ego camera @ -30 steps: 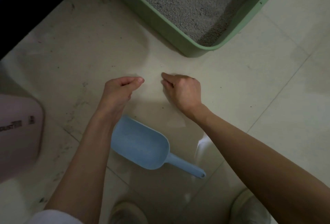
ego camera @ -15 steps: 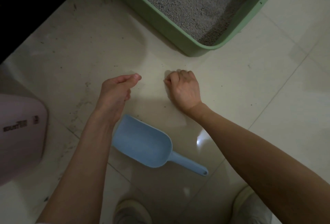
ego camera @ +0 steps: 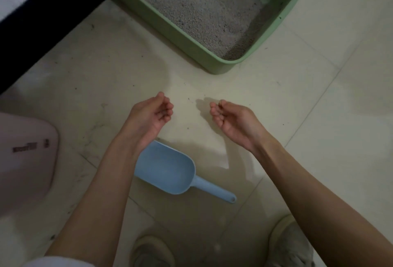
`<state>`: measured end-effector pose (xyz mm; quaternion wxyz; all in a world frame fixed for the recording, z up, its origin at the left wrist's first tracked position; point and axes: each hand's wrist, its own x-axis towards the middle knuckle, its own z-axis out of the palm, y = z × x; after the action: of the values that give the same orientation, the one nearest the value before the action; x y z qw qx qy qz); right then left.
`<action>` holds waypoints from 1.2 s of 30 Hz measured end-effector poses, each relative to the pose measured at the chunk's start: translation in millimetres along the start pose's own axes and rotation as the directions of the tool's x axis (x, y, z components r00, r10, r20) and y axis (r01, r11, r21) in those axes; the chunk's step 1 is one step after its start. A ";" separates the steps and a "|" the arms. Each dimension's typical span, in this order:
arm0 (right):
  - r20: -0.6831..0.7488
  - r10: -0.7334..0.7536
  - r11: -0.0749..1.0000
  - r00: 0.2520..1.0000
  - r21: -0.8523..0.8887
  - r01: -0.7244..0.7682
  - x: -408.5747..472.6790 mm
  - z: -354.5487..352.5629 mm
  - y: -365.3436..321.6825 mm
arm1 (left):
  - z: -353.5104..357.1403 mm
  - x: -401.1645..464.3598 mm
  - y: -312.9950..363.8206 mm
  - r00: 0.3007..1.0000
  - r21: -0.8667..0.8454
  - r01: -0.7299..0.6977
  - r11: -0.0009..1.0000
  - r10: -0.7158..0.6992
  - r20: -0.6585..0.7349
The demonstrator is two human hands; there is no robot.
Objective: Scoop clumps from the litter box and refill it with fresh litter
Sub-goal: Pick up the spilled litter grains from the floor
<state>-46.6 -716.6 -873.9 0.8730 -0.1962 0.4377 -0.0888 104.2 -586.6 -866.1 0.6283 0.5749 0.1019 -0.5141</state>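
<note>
Litter box, green and holding a grey bed of litter, sits on the floor well ahead of our hands. A moment ago both fists pressed knuckles-down on the tile; now we have lifted and turned them palm-up. Our left hand and right hand hover apart, fingers loosely curled, gripping nothing we can make out. We cannot tell whether a few grains lie in the palms. The blue scoop lies idle just behind our left wrist. We judge we were gathering stray grains, so dropping them and reaching back for the scoop seems next.
</note>
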 end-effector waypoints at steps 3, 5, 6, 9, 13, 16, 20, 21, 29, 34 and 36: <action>-0.009 -0.064 0.998 0.998 0.011 0.064 -7.7 12.2 -4.3 | 1.4 -9.2 3.5 1.000 0.013 -0.017 1.000 0.017 0.009; -0.036 -0.082 0.994 0.996 -0.074 0.080 -11.5 23.8 -7.1 | 2.4 -16.4 10.1 1.000 -0.027 -0.015 1.000 0.014 -0.028; -0.055 -0.084 0.983 0.995 -0.165 0.074 -13.4 30.1 -8.0 | 2.9 -20.3 14.3 0.999 -0.029 -0.021 0.999 0.020 -0.051; -0.113 -0.069 0.857 0.991 -0.515 0.001 -19.6 50.7 -10.9 | 4.8 -35.1 29.9 0.989 0.083 -0.097 0.992 0.105 -0.099; -0.071 -0.103 0.663 0.992 -0.748 0.015 -35.8 101.2 -21.6 | 4.9 -66.5 61.0 0.955 0.393 -0.229 0.890 0.284 -0.087; 0.080 -0.103 0.631 0.991 -0.765 0.128 -54.9 160.0 -29.4 | 1.8 -102.3 95.5 0.909 0.506 -0.311 0.805 0.407 -0.089; 0.299 -0.059 0.669 0.952 -0.696 0.261 -87.6 248.8 -21.8 | -20.1 -169.4 150.5 0.779 0.563 -0.414 0.715 0.599 -0.187; 0.348 -0.033 0.680 0.937 -0.679 0.276 -95.1 269.9 -15.1 | -31.2 -187.5 162.8 0.733 0.574 -0.432 0.696 0.641 -0.227; 0.547 0.056 0.474 0.835 -0.751 0.460 -132.9 400.7 77.7 | -144.2 -265.7 195.2 0.369 0.679 -0.336 0.653 0.754 -0.543; 0.698 0.092 -0.046 0.711 -0.710 0.703 -127.8 414.8 113.0 | -176.1 -270.4 188.2 0.318 0.796 -0.180 0.578 0.800 -0.509; 0.738 0.174 -0.134 0.653 -0.639 0.758 -129.6 412.2 113.2 | -186.9 -266.0 185.8 0.501 0.820 -0.075 0.567 0.733 -0.460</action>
<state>202.9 -462.4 -604.5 0.4799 -0.8712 -0.0249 0.1003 212.6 -326.6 -619.4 0.3561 0.9340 -0.0012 -0.0294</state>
